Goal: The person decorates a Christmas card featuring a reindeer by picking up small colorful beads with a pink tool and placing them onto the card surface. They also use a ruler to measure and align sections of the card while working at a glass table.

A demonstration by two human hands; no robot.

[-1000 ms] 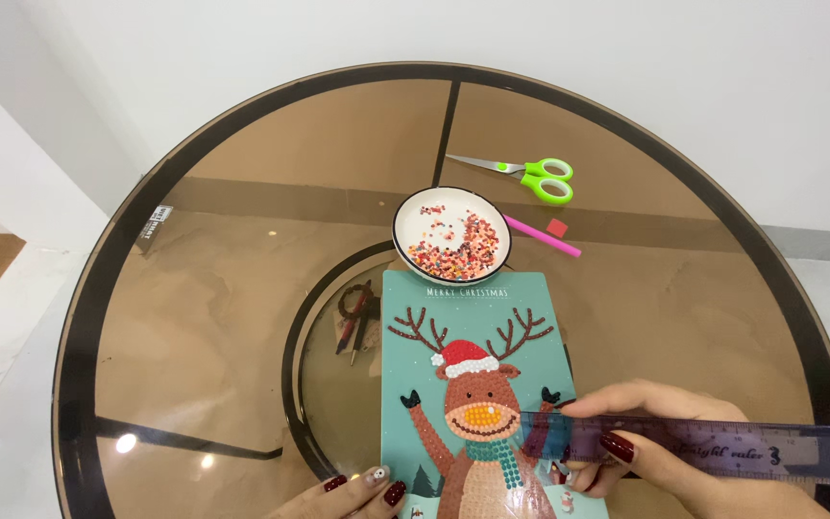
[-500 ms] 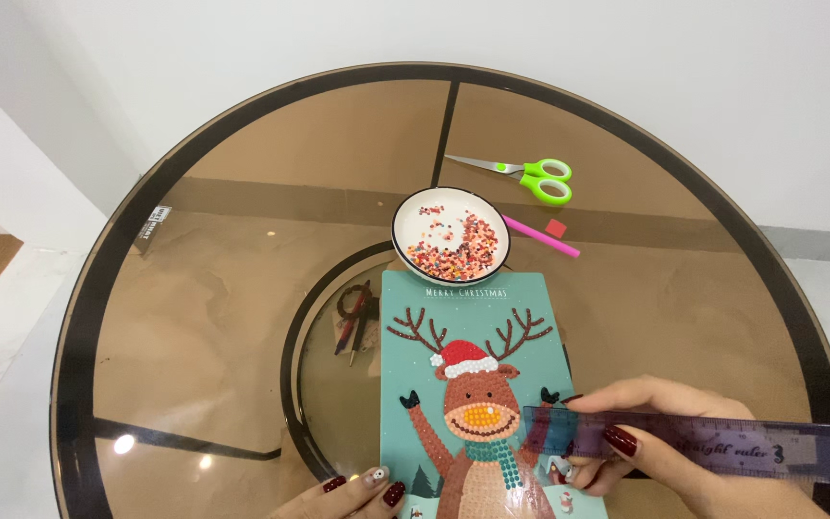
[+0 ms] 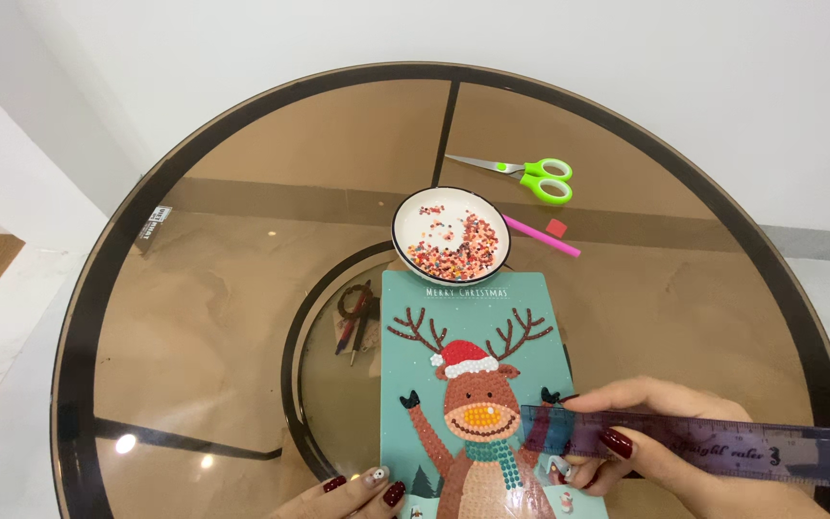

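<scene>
At the lower middle of the frame lies a teal rectangular card with a beaded reindeer in a red hat (image 3: 477, 384), flat on a round brown glass table with a black rim (image 3: 242, 288). The right hand (image 3: 665, 442), at the lower right, grips a translucent purple plastic ruler (image 3: 722, 444) between thumb and fingers; the ruler runs from the card's right part out to the right edge of the frame. The left hand (image 3: 362, 488) shows only its fingertips at the bottom edge, resting at the card's lower left corner; whether they press it down or merely touch it is hard to tell, but they grasp nothing.

Just above the card stands a white round bowl of small coloured beads (image 3: 451, 235). To its right lie a pink pen-like stick (image 3: 542, 236) and a small red square (image 3: 556, 228). Green-handled scissors (image 3: 521, 176) lie further up, in the upper right of the table.
</scene>
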